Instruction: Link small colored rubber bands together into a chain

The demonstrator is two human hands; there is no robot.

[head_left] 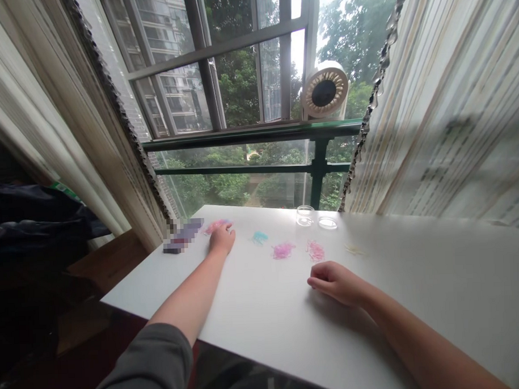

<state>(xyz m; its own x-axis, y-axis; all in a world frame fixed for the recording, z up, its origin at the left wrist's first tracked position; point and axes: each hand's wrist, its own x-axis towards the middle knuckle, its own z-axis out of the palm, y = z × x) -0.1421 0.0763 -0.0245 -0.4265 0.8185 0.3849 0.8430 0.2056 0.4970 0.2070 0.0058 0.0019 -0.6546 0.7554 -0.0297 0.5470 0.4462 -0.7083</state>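
Observation:
My left hand [222,239] reaches to the far left of the white table [255,308], its bent fingers down at a mixed-colour pile of thin strands that look like small rubber bands [213,225]. What those fingers hold is hidden. Over the table's middle, my right hand [334,281] is curled with thumb and fingertips together; nothing can be made out in it. Just beyond it lies a red-pink pile [316,250]. Leftward are a purple-pink pile [282,250] and a blue pile [260,237]; a few yellow strands [354,249] lie to the right.
A clear round container [305,215] stands at the table's back edge, beside a clear shallow lid or dish [327,223]. A blurred-out dark box-like object [183,237] lies left of my left hand. A white fan [325,92] is at the window, between curtains [448,108].

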